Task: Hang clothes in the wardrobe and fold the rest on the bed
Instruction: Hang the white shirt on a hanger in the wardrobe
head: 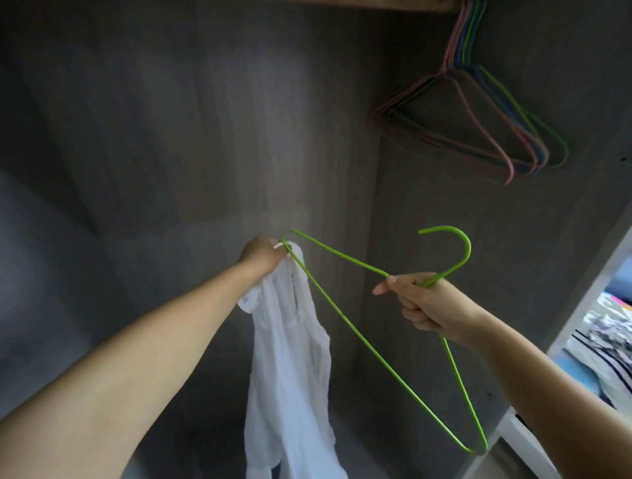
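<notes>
White thin-fabric garment hung limp inside the grey wood-grain wardrobe, its top bunched in the left hand, whose fingers were curled round the cloth. The bright green wire hanger lay tilted, one shoulder tip touching that bunched cloth, its hook up and to the right. The right hand gripped its neck (fingers wrapped tight). Threading the tip into the garment looked the likely next step. Spare pastel wire hangers hung from the wooden rail above, well apart.
</notes>
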The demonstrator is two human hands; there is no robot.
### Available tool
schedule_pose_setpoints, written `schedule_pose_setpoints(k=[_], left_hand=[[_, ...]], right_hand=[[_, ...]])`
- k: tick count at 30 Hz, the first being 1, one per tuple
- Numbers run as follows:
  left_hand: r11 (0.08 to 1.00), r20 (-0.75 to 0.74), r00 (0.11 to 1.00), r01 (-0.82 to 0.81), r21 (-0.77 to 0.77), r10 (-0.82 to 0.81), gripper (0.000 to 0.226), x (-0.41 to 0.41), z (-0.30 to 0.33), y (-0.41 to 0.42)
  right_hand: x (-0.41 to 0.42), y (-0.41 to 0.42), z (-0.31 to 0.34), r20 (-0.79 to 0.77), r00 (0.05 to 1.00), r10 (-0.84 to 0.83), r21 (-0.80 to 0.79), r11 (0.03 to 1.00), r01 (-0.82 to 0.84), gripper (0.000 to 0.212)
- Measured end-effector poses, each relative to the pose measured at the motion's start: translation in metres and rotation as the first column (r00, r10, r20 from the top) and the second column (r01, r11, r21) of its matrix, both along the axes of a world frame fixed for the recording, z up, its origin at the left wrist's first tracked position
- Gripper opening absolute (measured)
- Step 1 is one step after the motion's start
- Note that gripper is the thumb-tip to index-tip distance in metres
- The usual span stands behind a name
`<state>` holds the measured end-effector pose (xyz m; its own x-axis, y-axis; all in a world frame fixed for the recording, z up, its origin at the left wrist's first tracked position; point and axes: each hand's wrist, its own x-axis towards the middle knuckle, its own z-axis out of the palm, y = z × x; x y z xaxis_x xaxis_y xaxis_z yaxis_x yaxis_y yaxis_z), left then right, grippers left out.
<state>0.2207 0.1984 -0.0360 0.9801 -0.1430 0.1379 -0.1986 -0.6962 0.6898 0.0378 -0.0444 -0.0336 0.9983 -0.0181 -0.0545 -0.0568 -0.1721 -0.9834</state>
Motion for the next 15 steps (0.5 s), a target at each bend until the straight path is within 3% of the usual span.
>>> schedule_pose_setpoints(k=[3,7,11,15], left_hand=[[1.0,0.094,0.996,-0.004,-0.025,0.007,0.031,0.003,-0.003,0.009],[0.998,0.094,0.995,-0.024,0.066,0.018,0.032,0.008,0.003,0.026],[0.973,0.038,0.976,0.209,0.096,-0.213,0.031,-0.011,0.01,0.01],[0.842,0.078,0.861,0.468,0.267,-0.503,0.025,-0.049,0.021,-0.017]], right_hand=[[-0.003,0.004,0.001,-0.036,0.999,0.021,0.054,0.998,-0.019,0.029],[-0.002,0.012,0.0,-0.107,0.991,0.081,-0.056,0.995,-0.087,0.03],[0.006,0.037,-0.003,-0.129,0.989,0.072,-0.026,0.997,-0.076,0.03],[0.017,0.061,-0.007,-0.097,0.994,0.045,0.027,0.999,-0.043,0.029]])
